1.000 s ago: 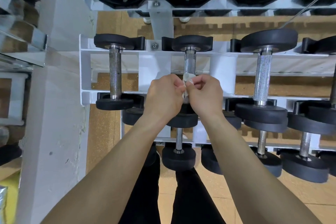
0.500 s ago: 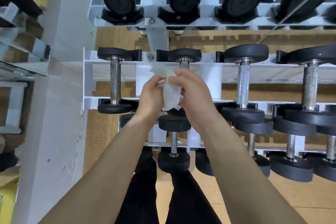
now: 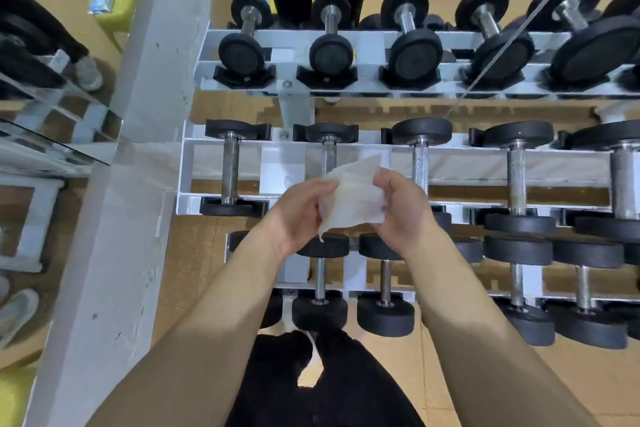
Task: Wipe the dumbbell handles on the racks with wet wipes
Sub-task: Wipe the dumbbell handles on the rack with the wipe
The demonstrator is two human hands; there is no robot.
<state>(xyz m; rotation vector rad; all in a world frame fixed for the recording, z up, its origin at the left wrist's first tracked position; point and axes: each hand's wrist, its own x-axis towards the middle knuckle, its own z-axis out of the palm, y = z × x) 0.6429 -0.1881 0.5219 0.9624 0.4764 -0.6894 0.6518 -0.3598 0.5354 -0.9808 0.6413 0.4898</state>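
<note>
Rack [image 3: 277, 166] behind, left hand [image 3: 298, 211] and right hand [image 3: 401, 208] hold wipe [image 3: 349, 198] hiding one handle [image 3: 328, 158].

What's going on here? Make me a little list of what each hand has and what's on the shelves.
Left hand: holds thin white wet wipe, left edge
Right hand: holds its right edge
Wipe state: spread open between hands
Behind wipe: silver metal dumbbell handle
Shelves: white metal rack, rows of black dumbbells
</note>
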